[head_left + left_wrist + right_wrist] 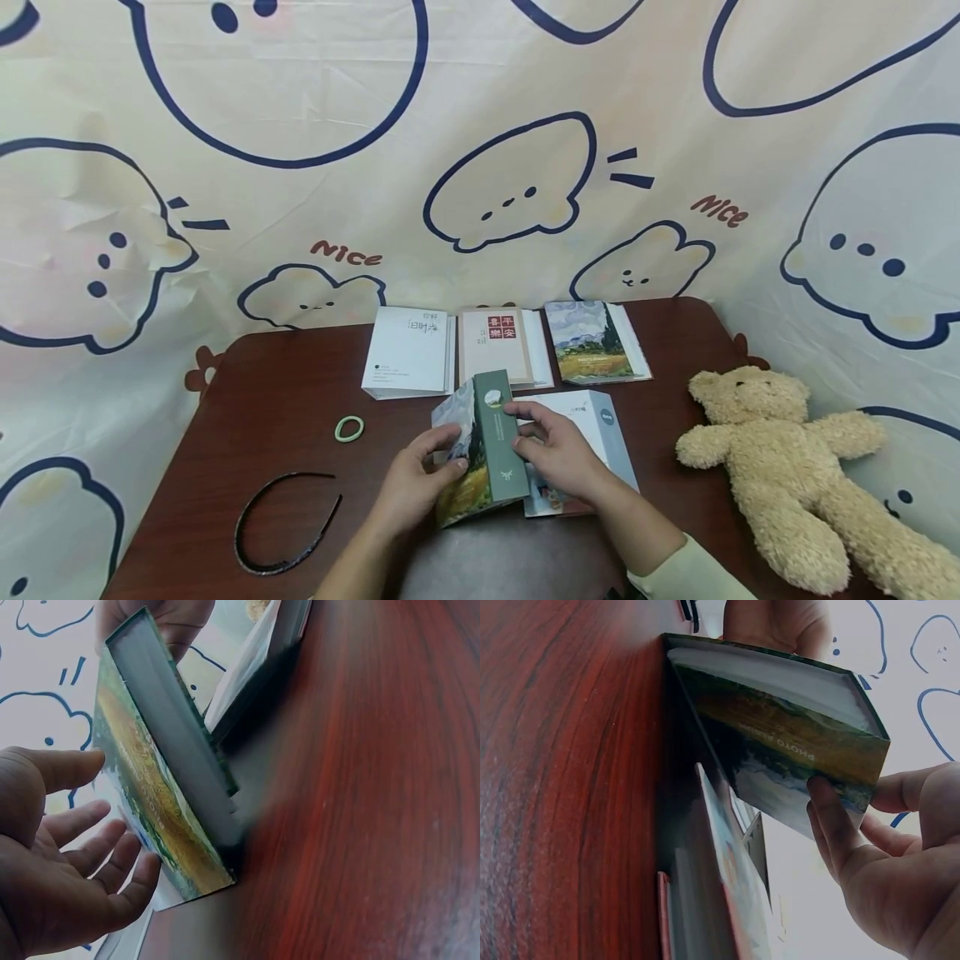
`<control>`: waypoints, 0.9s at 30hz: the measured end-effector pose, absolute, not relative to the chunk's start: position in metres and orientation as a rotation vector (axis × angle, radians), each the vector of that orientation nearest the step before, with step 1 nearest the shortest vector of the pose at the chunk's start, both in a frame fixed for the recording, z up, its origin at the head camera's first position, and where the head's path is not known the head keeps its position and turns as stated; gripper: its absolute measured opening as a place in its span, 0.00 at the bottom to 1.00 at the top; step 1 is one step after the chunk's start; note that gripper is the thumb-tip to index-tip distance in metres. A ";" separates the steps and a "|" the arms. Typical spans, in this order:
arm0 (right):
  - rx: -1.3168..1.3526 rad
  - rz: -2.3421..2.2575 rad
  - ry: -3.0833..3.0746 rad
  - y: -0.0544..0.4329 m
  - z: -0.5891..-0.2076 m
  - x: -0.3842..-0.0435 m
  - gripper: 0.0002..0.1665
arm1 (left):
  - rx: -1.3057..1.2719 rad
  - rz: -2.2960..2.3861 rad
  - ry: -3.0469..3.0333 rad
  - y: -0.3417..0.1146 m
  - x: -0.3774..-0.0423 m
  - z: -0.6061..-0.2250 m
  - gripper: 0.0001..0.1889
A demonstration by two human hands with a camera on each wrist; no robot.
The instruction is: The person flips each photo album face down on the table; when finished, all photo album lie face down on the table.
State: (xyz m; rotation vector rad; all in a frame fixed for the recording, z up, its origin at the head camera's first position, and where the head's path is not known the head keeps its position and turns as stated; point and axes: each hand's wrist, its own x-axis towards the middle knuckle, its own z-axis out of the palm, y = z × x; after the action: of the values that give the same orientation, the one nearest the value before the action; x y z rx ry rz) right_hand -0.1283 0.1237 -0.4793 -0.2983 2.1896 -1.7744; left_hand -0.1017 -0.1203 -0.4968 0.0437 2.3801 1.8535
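On the left of the dark red tabletop (pixel 285 392) lie a black headband (pixel 281 521) and, just beyond it, a small green hair ring (pixel 349 428), both flat and well apart from the hands.

The left hand (pixel 411 483) props the painted cover of a green-spined photo album (pixel 487 450), which stands tilted on its lower edge near the front middle of the tabletop. In the left wrist view the fingers (pixel 90 855) are fairly straight, tips against the cover, so this grip looks released, steadying rather than grasping. That likely keeps the album from tipping over.

The right hand (pixel 555 454) has fingers curled over the spine and far cover, its grip clasping the album; the right wrist view shows fingertips (pixel 832 825) pressed on the landscape cover, where "PHOTO ALBUM" reads upside down. Beneath and just right of it lies a white and grey album (pixel 600 425), flat, partly under the right hand.

At the back, 3 more albums lie side by side: a white album (pixel 408 354) with small print, a beige album (pixel 498 346) with 4 red-boxed characters, and a landscape album (pixel 592 342).

The cartoon backdrop (pixel 480 125) says "Nice" twice. A teddy bear (pixel 780 467) lies at the right edge.
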 end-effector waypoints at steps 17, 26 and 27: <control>-0.319 -1.531 2.347 0.118 -0.498 -0.132 0.29 | -0.002 1.686 2.472 -0.136 -0.097 -0.503 0.26; -0.416 -1.365 2.486 0.114 -0.500 -0.132 0.28 | -0.058 1.608 2.489 -0.142 -0.097 -0.506 0.27; -0.425 -1.346 2.501 0.113 -0.501 -0.131 0.28 | -0.060 1.606 2.485 -0.143 -0.097 -0.506 0.27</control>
State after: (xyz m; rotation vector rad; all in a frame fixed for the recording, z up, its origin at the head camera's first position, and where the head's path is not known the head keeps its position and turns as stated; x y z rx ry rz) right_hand -0.1314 0.1130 -0.5011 -0.4250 2.5007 -1.3459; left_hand -0.0970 -0.1432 -0.5061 -0.0604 2.4848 1.6058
